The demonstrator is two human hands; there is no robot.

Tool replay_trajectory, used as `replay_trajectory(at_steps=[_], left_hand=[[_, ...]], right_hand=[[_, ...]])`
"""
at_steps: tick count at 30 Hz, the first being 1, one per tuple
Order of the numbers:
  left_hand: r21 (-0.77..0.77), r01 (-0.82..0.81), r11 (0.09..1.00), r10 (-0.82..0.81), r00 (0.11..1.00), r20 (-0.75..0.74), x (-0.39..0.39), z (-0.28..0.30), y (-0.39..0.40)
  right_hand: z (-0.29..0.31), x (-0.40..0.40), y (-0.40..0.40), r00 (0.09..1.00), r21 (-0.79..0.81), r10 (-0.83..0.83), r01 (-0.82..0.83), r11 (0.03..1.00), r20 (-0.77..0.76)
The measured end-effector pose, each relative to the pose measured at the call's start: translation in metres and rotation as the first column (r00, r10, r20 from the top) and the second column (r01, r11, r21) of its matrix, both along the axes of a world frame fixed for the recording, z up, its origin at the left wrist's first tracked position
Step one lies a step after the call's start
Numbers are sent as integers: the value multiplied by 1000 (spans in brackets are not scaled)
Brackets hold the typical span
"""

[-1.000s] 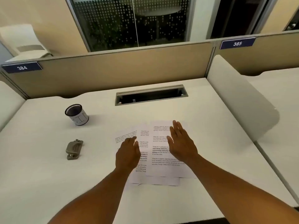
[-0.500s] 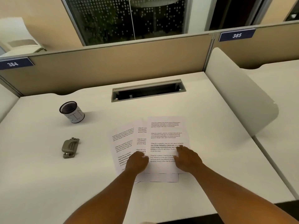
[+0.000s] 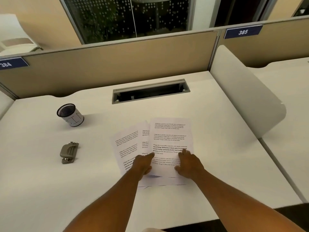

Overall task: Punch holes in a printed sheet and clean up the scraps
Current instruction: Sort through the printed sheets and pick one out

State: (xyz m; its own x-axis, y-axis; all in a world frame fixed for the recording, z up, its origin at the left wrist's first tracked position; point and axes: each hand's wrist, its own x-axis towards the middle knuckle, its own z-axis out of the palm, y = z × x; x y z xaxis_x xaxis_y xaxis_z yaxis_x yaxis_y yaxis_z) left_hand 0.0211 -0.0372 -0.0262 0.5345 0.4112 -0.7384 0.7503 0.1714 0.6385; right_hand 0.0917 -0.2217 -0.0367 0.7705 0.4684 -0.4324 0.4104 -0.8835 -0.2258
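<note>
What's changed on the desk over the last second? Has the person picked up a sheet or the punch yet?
Both hands drew back toward the person along the printed sheets: the left hand and right hand now rest on the near part of the top page, where its near edge looks slightly lifted. Nothing is picked up yet. The hole punch and mesh cup lie untouched as before; the sheets stay fanned.

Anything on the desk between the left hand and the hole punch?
No. In the head view, only bare desk separates the left hand from the hole punch.
</note>
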Motion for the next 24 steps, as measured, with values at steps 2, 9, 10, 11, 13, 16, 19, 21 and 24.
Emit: replay_trajectory(at_steps=[2, 9, 10, 11, 13, 16, 19, 21, 24], left_hand=[[45, 60, 997, -61, 998, 2, 4, -3, -1], [267, 227, 937, -242, 970, 23, 9, -6, -4], [267, 233, 935, -250, 968, 32, 9, -6, -4], [263, 233, 936, -253, 966, 43, 10, -6, -5], [270, 242, 932, -269, 961, 65, 11, -4, -7], [291, 246, 925, -285, 953, 101, 11, -3, -7], [263, 239, 935, -282, 949, 139, 8, -3, -3], [213, 225, 951, -259, 954, 151, 7, -2, 2], [163, 225, 961, -248, 959, 137, 4, -1, 11]], right_hand=[[0, 1, 0, 1000, -3, 12, -12, 1000, 9], [0, 5, -6, 999, -7, 28, -28, 1000, 30], [1, 6, -7, 999, -9, 24, -23, 1000, 33], [2, 7, -7, 999, -5, 12, -12, 1000, 37], [4, 10, -8, 998, 39, -47, 45, 998, 46], [7, 15, -8, 978, 175, -206, 198, 964, 31], [12, 24, -5, 921, 312, -389, 368, 876, 4], [14, 31, -3, 863, 359, -503, 483, 799, -44], [20, 42, 1, 761, 395, -629, 632, 666, -158]])
